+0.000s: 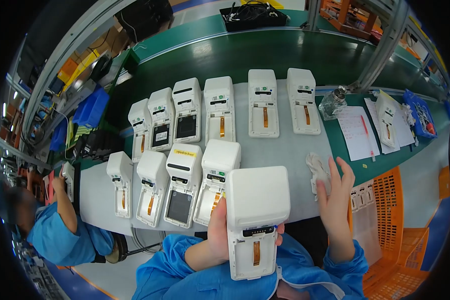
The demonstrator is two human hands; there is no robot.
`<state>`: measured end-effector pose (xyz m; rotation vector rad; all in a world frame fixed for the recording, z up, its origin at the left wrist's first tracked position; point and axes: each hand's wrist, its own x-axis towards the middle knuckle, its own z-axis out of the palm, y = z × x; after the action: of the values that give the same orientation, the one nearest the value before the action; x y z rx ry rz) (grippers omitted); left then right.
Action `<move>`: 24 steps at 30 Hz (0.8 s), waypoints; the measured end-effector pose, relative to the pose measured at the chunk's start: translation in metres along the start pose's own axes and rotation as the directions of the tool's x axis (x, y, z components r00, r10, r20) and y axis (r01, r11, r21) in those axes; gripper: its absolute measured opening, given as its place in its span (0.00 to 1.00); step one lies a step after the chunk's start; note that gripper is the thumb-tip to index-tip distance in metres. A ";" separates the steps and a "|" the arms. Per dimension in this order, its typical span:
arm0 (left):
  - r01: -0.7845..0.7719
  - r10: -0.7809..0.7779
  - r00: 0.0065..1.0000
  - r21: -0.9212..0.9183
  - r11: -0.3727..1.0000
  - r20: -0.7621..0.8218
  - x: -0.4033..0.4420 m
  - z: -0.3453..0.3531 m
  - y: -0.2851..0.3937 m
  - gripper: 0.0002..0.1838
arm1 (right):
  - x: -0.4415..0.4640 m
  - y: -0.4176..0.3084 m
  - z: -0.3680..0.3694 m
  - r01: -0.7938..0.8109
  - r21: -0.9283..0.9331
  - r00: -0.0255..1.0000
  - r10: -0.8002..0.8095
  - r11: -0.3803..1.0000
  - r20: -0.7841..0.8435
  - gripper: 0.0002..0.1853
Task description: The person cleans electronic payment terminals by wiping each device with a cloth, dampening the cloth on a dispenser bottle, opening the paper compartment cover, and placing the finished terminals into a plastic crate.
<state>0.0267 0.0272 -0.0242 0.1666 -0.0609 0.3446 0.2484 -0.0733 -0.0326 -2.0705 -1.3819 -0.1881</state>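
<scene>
My left hand point(217, 235) is wrapped round a white payment terminal point(257, 200), held close to my body. Its open back faces me, with a black contact strip and an orange flex cable point(256, 253) in the recess. My right hand point(336, 200) is raised at the table's right edge, fingers apart and nothing in it. Just beside its fingers lies a crumpled white cloth point(317, 172). Behind the held unit stands a similar terminal point(219, 160), partly hidden by it. Another terminal point(182, 187) carries a yellow label and a dark panel.
Several more white terminals point(263, 100) stand in two rows on the grey mat point(305, 200). To the right are a glass bottle point(332, 103), written sheets point(355, 132), a red pen point(366, 131) and a blue bin point(420, 115). Orange crates point(389, 200) stand lower right. A co-worker point(67, 232) sits at left.
</scene>
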 end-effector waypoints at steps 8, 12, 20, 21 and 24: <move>-0.010 0.005 0.999 -0.135 0.991 -0.032 0.009 -0.003 0.011 0.52 | -0.046 -0.061 -0.020 0.103 0.717 0.937 -0.310 0.690 0.164 0.44; -0.037 0.036 0.999 -0.142 0.989 -0.007 0.006 -0.002 0.013 0.52 | -0.049 -0.056 -0.017 -0.034 0.798 0.950 -0.228 0.602 0.212 0.42; -0.128 0.290 0.923 0.507 0.852 -0.255 0.002 0.019 0.000 0.50 | -0.034 -0.091 -0.021 -0.178 0.676 0.855 -0.227 0.715 0.467 0.60; -0.090 0.329 0.903 0.628 0.773 -0.276 -0.003 0.017 -0.005 0.51 | -0.033 -0.096 -0.016 -0.166 0.675 0.849 -0.244 0.718 0.468 0.64; 0.025 0.392 0.901 0.923 0.383 -0.187 -0.004 0.027 0.001 0.56 | -0.033 -0.095 0.004 -0.447 0.782 0.800 -0.198 0.434 0.567 0.63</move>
<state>0.0220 0.0216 0.0025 1.2402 0.5432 0.6198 0.1500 -0.0733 -0.0097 -1.2468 -1.1734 1.1705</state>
